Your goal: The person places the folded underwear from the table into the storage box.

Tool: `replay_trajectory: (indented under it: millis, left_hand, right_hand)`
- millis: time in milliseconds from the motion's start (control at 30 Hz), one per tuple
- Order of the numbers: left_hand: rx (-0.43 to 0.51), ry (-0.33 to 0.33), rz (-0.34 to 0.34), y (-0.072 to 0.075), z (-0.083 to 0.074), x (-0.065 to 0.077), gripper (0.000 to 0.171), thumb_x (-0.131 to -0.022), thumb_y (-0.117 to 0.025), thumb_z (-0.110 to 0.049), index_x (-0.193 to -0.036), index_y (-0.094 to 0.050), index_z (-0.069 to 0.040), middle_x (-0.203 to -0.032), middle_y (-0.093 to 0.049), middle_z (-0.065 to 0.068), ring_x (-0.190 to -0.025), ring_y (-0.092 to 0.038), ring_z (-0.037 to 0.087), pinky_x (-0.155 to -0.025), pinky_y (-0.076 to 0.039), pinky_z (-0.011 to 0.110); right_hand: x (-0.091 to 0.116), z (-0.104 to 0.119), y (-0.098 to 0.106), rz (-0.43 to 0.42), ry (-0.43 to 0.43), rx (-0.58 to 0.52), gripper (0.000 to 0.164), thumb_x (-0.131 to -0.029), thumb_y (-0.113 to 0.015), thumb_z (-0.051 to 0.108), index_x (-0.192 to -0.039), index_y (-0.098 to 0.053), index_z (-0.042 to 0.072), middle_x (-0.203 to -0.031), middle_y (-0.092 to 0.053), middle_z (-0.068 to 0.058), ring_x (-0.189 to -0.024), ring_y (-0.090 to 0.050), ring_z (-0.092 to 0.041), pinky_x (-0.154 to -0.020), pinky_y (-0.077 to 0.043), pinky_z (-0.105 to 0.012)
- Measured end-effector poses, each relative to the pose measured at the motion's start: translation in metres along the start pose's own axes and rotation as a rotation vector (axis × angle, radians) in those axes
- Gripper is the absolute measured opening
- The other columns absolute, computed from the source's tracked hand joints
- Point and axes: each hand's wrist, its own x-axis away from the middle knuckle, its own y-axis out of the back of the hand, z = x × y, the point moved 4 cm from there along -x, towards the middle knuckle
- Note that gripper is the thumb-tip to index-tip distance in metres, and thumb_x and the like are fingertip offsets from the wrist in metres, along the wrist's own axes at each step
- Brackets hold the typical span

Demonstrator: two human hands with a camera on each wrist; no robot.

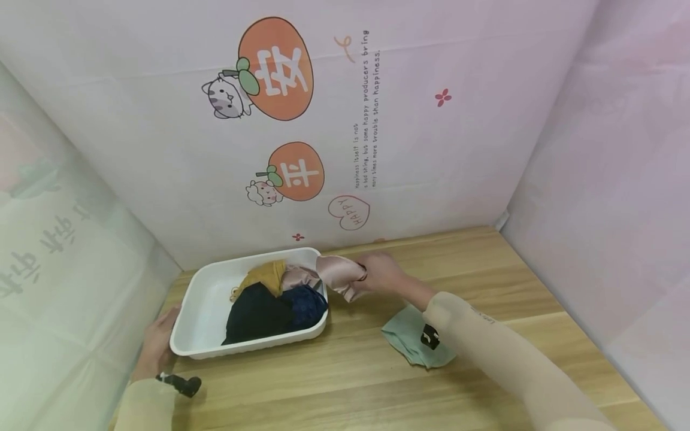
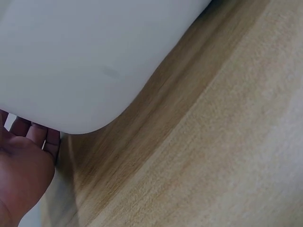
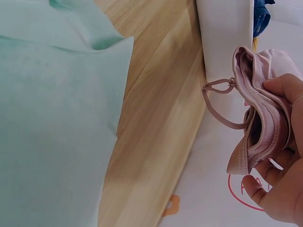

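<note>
A folded pink satin bra (image 3: 265, 113) with a thin strap is pinched by my right hand (image 1: 381, 272) at the right end of the white plastic basin (image 1: 200, 299). In the right wrist view, the thumb presses its upper side and the fingers lie beneath. My left hand (image 1: 159, 341) grips the basin's left end, its fingertips partly hidden by the basin wall. Inside the basin lie a mustard-yellow garment (image 1: 264, 276), another pink satin piece (image 1: 299, 276), a black garment (image 1: 256, 314) and a navy one (image 1: 307, 306).
A mint-green cloth (image 1: 409, 338) lies on the wooden table (image 1: 334, 383) under my right forearm. Printed white sheeting (image 1: 409, 149) stands behind the table, with further sheets at the left and right sides. Black straps circle both wrists.
</note>
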Motion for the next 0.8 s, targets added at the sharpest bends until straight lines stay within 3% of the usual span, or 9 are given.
replay_trajectory:
  millis: [267, 400, 567, 800]
  left_hand:
    - [0.057, 0.035, 0.007, 0.0, -0.001, 0.004, 0.092, -0.089, -0.051, -0.071, -0.159, -0.02, -0.02, -0.168, -0.013, 0.0, -0.156, -0.015, 0.025, -0.127, -0.022, 0.042]
    - [0.05, 0.039, -0.002, 0.001, 0.0, 0.004, 0.094, -0.087, -0.054, -0.071, -0.159, -0.02, -0.02, -0.167, -0.015, 0.001, -0.155, -0.02, 0.026, -0.124, -0.03, 0.036]
    - [0.03, 0.039, -0.01, 0.001, 0.001, 0.004, 0.094, -0.087, -0.054, -0.071, -0.159, -0.021, -0.019, -0.167, -0.019, 0.003, -0.153, -0.025, 0.027, -0.105, -0.048, 0.018]
    - [-0.001, 0.019, -0.015, -0.001, 0.0, 0.005, 0.097, -0.086, -0.052, -0.073, -0.159, -0.021, -0.017, -0.167, -0.019, 0.006, -0.152, -0.026, 0.031, -0.082, -0.053, 0.01]
  right_hand:
    - [0.0, 0.004, 0.004, -0.012, 0.007, 0.015, 0.027, -0.078, -0.076, 0.041, -0.075, -0.058, 0.022, -0.072, -0.062, 0.009, -0.065, -0.053, -0.009, -0.057, -0.046, -0.027]
    - [-0.001, 0.005, 0.006, -0.011, 0.012, 0.019, 0.024, -0.077, -0.075, 0.04, -0.075, -0.059, 0.023, -0.072, -0.062, 0.01, -0.065, -0.053, -0.008, -0.059, -0.047, -0.028]
    - [-0.004, 0.007, 0.009, -0.028, 0.022, 0.014, 0.025, -0.077, -0.074, 0.04, -0.074, -0.058, 0.022, -0.07, -0.062, 0.009, -0.063, -0.054, -0.009, -0.059, -0.048, -0.029]
    - [-0.011, 0.013, 0.013, -0.029, 0.034, 0.004, 0.025, -0.078, -0.074, 0.043, -0.076, -0.059, 0.023, -0.071, -0.061, 0.011, -0.065, -0.054, -0.009, -0.062, -0.049, -0.029]
